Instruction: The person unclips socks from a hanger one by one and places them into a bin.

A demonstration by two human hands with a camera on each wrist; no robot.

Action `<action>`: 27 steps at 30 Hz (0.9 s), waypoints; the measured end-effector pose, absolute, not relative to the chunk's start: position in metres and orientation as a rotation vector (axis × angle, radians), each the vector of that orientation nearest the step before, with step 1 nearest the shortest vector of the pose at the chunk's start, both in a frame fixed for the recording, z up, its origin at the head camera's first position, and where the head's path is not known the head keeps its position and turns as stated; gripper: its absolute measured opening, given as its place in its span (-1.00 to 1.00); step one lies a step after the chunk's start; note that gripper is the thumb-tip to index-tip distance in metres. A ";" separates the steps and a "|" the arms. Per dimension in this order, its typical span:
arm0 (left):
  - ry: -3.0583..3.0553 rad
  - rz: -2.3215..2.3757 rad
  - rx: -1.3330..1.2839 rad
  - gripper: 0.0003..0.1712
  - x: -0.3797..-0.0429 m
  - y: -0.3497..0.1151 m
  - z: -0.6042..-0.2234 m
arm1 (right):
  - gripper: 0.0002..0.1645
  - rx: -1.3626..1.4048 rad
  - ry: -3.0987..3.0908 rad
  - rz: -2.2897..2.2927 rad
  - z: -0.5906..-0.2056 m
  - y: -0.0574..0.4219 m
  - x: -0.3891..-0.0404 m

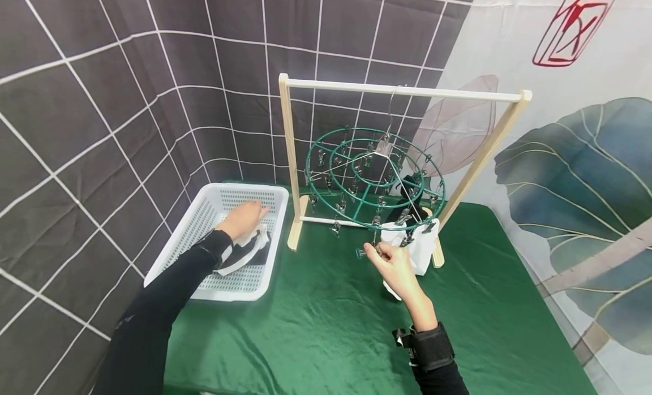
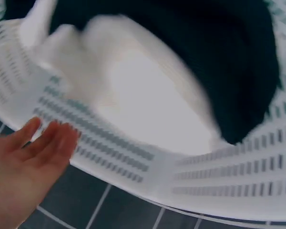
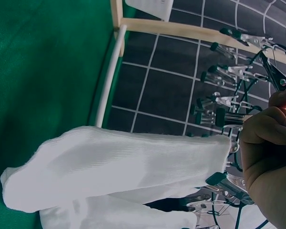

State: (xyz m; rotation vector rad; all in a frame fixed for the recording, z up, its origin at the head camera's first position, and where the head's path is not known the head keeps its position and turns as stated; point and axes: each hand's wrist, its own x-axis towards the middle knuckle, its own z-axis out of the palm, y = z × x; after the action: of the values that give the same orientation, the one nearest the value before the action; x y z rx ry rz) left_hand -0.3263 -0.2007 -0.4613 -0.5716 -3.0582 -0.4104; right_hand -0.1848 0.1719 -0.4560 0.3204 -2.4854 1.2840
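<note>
My left hand (image 1: 244, 218) reaches into the white plastic basket (image 1: 277, 242), over a few black and white cloth pieces (image 1: 248, 259). In the left wrist view the fingers of that hand (image 2: 33, 157) are relaxed beside the basket wall, apart from the white cloth (image 2: 148, 90) and dark cloth (image 2: 238, 67). With thumb and fingers my right hand (image 1: 399, 267) pinches a clothes clip (image 1: 360, 253) at the near rim of a round green clip hanger (image 1: 363, 202). Right beside it, white socks (image 1: 423, 250) hang from other clips; the right wrist view shows one long white sock (image 3: 119, 162) close up.
A wooden rack (image 1: 290, 140) with a white top bar (image 1: 346, 86) carries the hanger by its hook. Black items (image 1: 407, 191) hang at the hanger's right side. Green cloth (image 1: 316, 327) covers the table, and grid-patterned fabric (image 1: 224, 61) stands behind.
</note>
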 end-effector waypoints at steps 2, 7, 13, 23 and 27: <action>-2.915 -0.490 -0.569 -0.53 -0.326 -0.189 -0.453 | -0.37 0.320 -2.482 1.281 -0.457 0.172 -0.185; -2.391 -0.516 -0.699 -0.67 -0.316 -0.154 -0.432 | -0.37 0.324 -2.479 1.272 -0.458 0.171 -0.186; -1.756 -0.523 -1.021 -0.82 -0.298 -0.105 -0.415 | -0.36 0.334 -2.489 1.275 -0.456 0.170 -0.186; -1.584 -0.404 -1.402 -0.69 -0.246 -0.027 -0.398 | -0.38 0.384 -2.473 1.237 -0.453 0.168 -0.185; -1.771 -0.392 -1.402 -0.67 -0.236 -0.013 -0.402 | -0.43 0.437 -2.439 1.232 -0.453 0.167 -0.183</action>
State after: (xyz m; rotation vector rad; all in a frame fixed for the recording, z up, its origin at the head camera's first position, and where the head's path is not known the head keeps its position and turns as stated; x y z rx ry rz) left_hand -0.2361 -0.0131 -0.4022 -1.4016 -1.7711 -0.3923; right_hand -0.1830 0.1670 -0.4528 0.4368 -2.4387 1.2324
